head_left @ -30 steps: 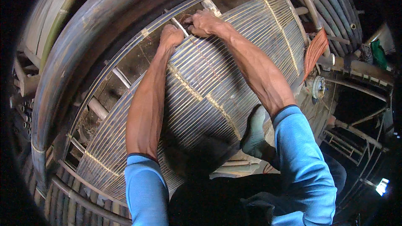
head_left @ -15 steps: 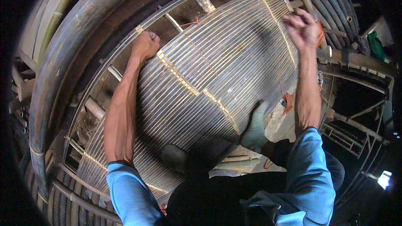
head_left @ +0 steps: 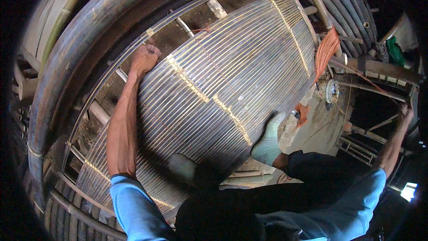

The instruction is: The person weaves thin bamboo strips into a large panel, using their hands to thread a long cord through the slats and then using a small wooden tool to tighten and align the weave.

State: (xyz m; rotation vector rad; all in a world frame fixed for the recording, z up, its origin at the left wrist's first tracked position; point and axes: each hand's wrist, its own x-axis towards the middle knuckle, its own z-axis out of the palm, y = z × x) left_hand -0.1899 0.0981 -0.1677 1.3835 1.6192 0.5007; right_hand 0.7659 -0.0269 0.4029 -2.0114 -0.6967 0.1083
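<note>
Slatted panel (head_left: 249, 58) takes up the middle of the view, in front of the person, lying at a slant over pale crossbars (head_left: 216, 9) that show past its upper left edge. It's made of long, thin, straw-coloured strips set side by side, greyish and a bit shiny between them; the lens bows the whole thing. Lighter bands run across the strips: one near the right end, one toward the lower left, and two short ones in the middle, offset from each other. Thin reddish cord lines cross the strips too, and an orange tuft (head_left: 204, 30) sits at the upper edge.

Left hand (head_left: 145, 58) is clenched in a fist just beside that upper left edge; can't tell if anything is inside. Right hand (head_left: 405, 110) is stretched out far right, well apart from the panel. An orange strand (head_left: 363, 78) runs from the orange bundle (head_left: 327, 49) at the panel's right end toward that hand; too small and dark to tell whether the fingers grip it.

One foot (head_left: 267, 142) in a pale sock is at the lower right edge; the other (head_left: 182, 166) is in shadow lower left.
</note>
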